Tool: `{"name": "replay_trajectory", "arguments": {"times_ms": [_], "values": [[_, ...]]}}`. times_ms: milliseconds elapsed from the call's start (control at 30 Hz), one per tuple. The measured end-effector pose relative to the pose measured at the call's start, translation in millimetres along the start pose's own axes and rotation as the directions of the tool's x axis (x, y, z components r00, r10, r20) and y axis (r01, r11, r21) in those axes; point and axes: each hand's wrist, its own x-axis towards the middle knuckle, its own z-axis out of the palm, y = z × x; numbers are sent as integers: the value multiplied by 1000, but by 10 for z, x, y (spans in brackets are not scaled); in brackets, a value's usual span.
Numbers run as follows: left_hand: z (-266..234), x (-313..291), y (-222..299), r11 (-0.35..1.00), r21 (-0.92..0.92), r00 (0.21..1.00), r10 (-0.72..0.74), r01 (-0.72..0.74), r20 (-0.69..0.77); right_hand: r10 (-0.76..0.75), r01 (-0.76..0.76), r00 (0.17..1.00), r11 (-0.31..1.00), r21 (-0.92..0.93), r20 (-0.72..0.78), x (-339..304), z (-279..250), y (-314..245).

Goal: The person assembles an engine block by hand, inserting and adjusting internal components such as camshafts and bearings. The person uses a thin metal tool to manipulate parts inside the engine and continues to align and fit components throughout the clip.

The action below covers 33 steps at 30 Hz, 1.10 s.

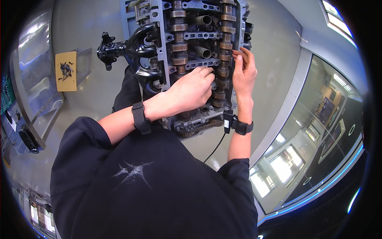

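Black cloth of the person's shirt (pixel 159 207) fills the lower middle of the frame, with a pale, branching mark (pixel 133 172) on it. Beyond it, at the upper centre of the frame, is a partly bared engine (pixel 195 36), its two camshafts running up and down: the left camshaft (pixel 178 28) and the right camshaft (pixel 227 29). Pale metal crosspieces (pixel 205 6) stand between them, along with two round tubes (pixel 204 53). A chain (pixel 203 127) curves along the engine's lower end.

The left hand (pixel 190 89) reaches in over the engine at the centre of the frame, its back toward the camera and its fingers curled narrow between the camshafts; whether they hold anything cannot be told. The right hand (pixel 244 75) is at the engine's right edge, its fingers loosely bent with a small gap between thumb and forefinger, the tips just beside the right camshaft; contact or a grip on something small cannot be made out.

Each wrist wears a black band, the left band (pixel 140 118) and the right band (pixel 242 126), the latter beside a small device (pixel 227 121) with a dark cable (pixel 217 148). Glossy black pipework (pixel 144 42) flanks the engine's left side. At the upper left of the frame, dark bolts (pixel 66 71) lie heaped on a tan board (pixel 67 85).
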Motion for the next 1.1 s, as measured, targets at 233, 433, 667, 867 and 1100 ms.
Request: {"name": "replay_trajectory", "arguments": {"times_ms": [233, 433, 667, 867, 1100], "values": [[180, 38, -23, 996, 85, 976, 22, -3, -219, 139, -138, 962, 990, -18, 235, -61, 51, 3], [334, 214, -53, 979, 201, 972, 24, 24, -236, 212, -196, 949, 976, -91, 234, 26, 132, -35], [429, 313, -151, 954, 296, 971, 24, 50, -240, 159, -153, 968, 987, -46, 196, 68, 245, 216], [403, 331, -141, 933, 349, 988, -44, 93, -147, 321, -321, 923, 946, -38, 212, 152, 274, 12], [313, 342, -88, 920, 385, 996, -53, 75, -68, 396, -403, 893, 915, -10, 214, 296, 355, 43]]}}
